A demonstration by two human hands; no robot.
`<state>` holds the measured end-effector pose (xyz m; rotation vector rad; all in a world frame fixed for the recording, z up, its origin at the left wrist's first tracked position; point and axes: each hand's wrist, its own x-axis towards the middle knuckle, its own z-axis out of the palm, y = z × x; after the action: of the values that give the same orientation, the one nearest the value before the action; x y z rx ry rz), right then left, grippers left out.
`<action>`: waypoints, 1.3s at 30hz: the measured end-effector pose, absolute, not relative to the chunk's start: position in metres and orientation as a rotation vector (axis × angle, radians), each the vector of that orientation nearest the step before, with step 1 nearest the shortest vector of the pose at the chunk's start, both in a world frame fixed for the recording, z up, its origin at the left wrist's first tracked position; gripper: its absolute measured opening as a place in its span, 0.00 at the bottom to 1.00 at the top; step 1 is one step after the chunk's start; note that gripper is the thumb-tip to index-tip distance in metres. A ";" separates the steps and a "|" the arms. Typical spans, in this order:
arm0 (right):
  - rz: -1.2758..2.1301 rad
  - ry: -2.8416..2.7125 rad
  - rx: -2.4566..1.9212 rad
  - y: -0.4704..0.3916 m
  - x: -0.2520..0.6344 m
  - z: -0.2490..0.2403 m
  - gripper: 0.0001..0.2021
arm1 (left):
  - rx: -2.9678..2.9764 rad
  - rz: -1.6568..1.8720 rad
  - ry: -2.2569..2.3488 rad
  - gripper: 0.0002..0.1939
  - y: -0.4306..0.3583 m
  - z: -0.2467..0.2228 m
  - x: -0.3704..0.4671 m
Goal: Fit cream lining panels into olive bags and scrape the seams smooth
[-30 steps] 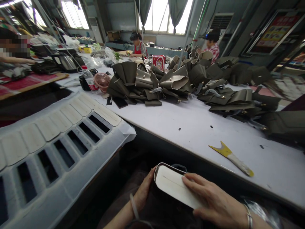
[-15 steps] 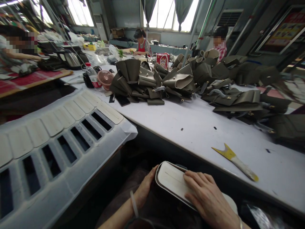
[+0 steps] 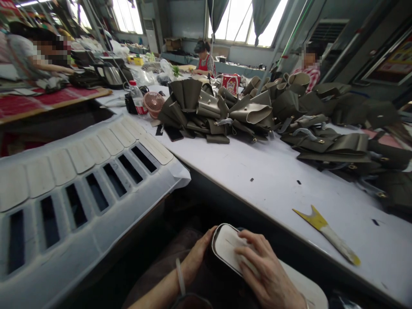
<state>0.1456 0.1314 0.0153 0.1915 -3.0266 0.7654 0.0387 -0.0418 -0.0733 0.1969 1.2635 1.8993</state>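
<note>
A long pale panel with rounded ends (image 3: 224,245) sits in the dark rim of what looks like a bag body, held low over my lap. My left hand (image 3: 198,253) grips its far left end; the thumb side shows along the rim and the other fingers are mostly hidden. My right hand (image 3: 262,268) lies on top of the panel, fingers spread and slightly bent, the fingertips touching the pale surface. Part of the panel reaches out past my right wrist. The dark body underneath is hard to make out in shadow.
At left, a pale slotted surface (image 3: 106,236) carries a row of pale panels (image 3: 80,156). The white table (image 3: 225,165) holds a yellow notched spreader (image 3: 317,216), piled dark bags (image 3: 334,143), a pink fan (image 3: 153,103) and a bottle (image 3: 137,98). Several people work beyond.
My right hand has slid left along the panel towards its rounded end, its fingers spreading wider. My left hand stays at that end. The head view has shifted slightly.
</note>
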 end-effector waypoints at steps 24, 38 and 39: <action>0.783 -2.868 0.266 0.103 0.128 -0.034 0.20 | 0.199 1.886 1.111 0.22 -0.055 -0.082 0.022; 1.120 -2.830 -0.095 0.101 0.130 -0.030 0.20 | 0.242 1.631 1.222 0.22 -0.044 -0.065 -0.001; 1.131 -2.827 -0.102 0.101 0.130 -0.029 0.21 | 0.333 1.576 1.313 0.22 -0.045 -0.059 -0.006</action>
<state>0.1301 0.1015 -0.0293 -0.1017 -2.8274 1.1312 -0.0055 -0.0453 -0.0585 0.3327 1.3131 1.5755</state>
